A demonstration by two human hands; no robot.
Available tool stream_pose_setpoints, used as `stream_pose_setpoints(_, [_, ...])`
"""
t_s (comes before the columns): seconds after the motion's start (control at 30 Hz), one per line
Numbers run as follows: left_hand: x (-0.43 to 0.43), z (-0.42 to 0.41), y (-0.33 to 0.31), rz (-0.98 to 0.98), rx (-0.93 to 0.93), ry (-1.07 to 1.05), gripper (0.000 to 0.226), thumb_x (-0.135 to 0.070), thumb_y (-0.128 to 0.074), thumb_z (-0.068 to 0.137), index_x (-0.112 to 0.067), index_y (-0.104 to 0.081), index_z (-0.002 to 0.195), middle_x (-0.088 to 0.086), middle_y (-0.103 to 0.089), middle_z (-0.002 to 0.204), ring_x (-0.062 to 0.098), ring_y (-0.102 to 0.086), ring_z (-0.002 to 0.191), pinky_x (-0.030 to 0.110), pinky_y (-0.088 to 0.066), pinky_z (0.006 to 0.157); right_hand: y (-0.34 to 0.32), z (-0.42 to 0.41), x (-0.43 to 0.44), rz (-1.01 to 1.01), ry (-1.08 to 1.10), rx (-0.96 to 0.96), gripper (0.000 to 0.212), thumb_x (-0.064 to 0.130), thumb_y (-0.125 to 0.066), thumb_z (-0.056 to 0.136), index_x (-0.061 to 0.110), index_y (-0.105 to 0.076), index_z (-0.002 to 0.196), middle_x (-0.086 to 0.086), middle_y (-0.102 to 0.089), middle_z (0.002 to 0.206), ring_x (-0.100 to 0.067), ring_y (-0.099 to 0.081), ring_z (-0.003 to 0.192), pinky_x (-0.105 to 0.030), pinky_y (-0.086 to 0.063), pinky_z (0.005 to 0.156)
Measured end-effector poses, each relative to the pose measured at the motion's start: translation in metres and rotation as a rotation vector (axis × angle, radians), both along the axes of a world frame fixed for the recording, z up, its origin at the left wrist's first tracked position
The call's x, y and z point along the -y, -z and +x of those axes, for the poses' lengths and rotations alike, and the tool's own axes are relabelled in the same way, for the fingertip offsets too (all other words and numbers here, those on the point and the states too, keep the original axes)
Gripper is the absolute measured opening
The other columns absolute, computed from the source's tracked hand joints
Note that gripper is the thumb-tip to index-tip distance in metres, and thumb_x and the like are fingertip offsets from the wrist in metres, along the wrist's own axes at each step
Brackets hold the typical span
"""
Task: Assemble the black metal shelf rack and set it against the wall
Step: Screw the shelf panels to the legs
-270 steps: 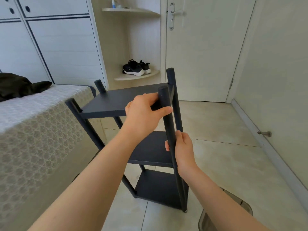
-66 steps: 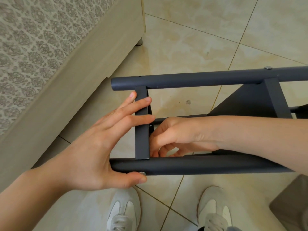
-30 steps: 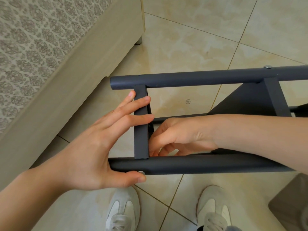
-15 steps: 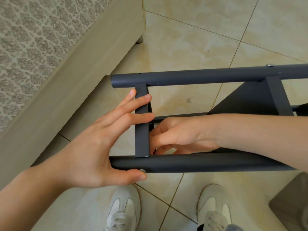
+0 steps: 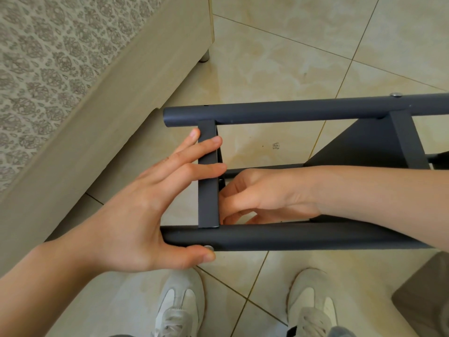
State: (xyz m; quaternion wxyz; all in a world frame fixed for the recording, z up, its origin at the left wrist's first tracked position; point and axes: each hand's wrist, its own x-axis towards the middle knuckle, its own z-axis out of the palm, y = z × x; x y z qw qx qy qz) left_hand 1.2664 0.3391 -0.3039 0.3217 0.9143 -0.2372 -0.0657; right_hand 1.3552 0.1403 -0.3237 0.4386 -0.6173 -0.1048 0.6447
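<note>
The black metal rack lies on its side above the tile floor, its near post (image 5: 303,239) and far post (image 5: 291,113) running left to right. A shelf's edge (image 5: 208,203) joins them at the left end, and a second shelf (image 5: 359,144) sits further right. My left hand (image 5: 136,210) lays straight fingers across that shelf edge while the thumb presses by a silver screw head (image 5: 208,248) on the near post. My right hand (image 5: 262,195) reaches inside the frame with curled fingers against the shelf's inner side. Its fingertips are hidden.
A bed (image 5: 73,117) with a patterned cover runs along the left, its leg (image 5: 204,55) on the floor. My white shoes (image 5: 179,305) (image 5: 311,305) stand just below the rack. A dark grey object (image 5: 425,295) sits at the bottom right. Another screw head (image 5: 396,94) shows on the far post.
Nine seconds ago the rack stood upright; it now lies sideways. Over the last second both hands have kept their places, with only a slight shift of the rack.
</note>
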Motion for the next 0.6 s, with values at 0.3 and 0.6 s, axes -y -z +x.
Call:
stream_pose_setpoints(0.3, [-0.0012, -0.0004, -0.0004, 0.010, 0.007, -0.011, 0.089, -0.061, -0.074, 0.070, -0.029, -0.039, 0.146, -0.012, -0.018, 0.167, 0.018, -0.007, 0.156, 0.025, -0.016, 0.122, -0.0024, 0.0010, -0.0005, -0.002, -0.006, -0.003, 0.011, 0.016, -0.065, 0.087, 0.011, -0.074, 0.088, -0.006, -0.070, 0.091, -0.017, -0.062, 0.090, -0.035, -0.047, 0.087])
stream_pose_setpoints(0.6, [-0.0011, -0.0003, -0.0005, 0.008, 0.007, -0.005, 0.089, -0.060, -0.074, 0.072, -0.025, -0.040, 0.146, -0.009, -0.019, 0.167, 0.019, -0.007, 0.156, 0.025, -0.014, 0.122, -0.0044, 0.0019, 0.0002, 0.016, -0.002, -0.039, 0.010, 0.013, -0.063, 0.086, 0.010, -0.072, 0.085, -0.008, -0.068, 0.089, -0.018, -0.060, 0.089, -0.036, -0.044, 0.087])
